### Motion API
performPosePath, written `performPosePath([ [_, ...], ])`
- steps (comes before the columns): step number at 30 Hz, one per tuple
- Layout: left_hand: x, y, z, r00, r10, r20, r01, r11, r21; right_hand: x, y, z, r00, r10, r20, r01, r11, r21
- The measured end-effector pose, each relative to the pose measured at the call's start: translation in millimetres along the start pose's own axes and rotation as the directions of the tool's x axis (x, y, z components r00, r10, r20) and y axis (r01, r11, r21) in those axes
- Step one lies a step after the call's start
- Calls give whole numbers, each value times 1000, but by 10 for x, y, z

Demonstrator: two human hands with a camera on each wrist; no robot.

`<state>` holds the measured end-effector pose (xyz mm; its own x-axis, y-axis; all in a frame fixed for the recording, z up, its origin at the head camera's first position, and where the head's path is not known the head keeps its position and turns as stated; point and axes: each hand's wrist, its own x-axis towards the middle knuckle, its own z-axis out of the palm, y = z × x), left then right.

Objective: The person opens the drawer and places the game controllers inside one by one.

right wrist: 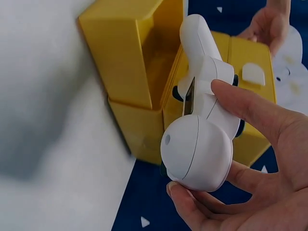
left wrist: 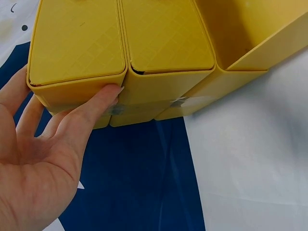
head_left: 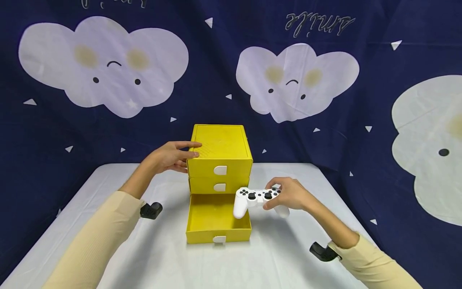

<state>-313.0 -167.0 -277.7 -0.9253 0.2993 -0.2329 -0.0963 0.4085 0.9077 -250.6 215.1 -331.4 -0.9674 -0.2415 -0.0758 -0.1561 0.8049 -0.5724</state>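
Note:
A yellow three-drawer box (head_left: 221,138) stands upright on the table, its bottom drawer (head_left: 200,237) pulled out and its upper two drawers pushed in. With fairly straight fingers, my left hand (head_left: 167,157) touches the box's upper left edge; some fingertips rest on the top and others lie along the side. My right hand (head_left: 291,194) grips a white game controller (head_left: 258,200) by its right side, thumb on one face and fingers on the other. The controller is in the air, its left handle over the right part of the open drawer. The right wrist view shows the controller (right wrist: 207,159) edge-on.
A white cloth covers the table (head_left: 166,249). Behind it hangs a dark blue curtain (head_left: 216,80) with cloud prints. White tabs mark the drawer fronts, such as the top tab (head_left: 220,170). Black wrist devices, including the left one (head_left: 150,210), sit at both cuffs.

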Motion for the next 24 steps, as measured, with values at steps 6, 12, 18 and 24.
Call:
performPosePath([
  [6, -3, 3, -21, 1000, 6, -10, -6, 1000, 20, 56, -152, 161, 999, -51, -9, 51, 999, 10],
  [12, 7, 0, -14, 1000, 3, -7, -3, 1000, 6, 91, -302, 338, 996, -85, -14, 86, 995, 53],
  [18, 11, -8, -10, 1000, -1, -8, 1, 1000, 2, 138, -427, 503, 992, -126, -32, 127, 990, 55],
  [24, 7, -4, 7, 1000, 2, 6, -2, 1000, -9, 195, -475, 674, 986, -160, -38, 161, 987, 22],
])
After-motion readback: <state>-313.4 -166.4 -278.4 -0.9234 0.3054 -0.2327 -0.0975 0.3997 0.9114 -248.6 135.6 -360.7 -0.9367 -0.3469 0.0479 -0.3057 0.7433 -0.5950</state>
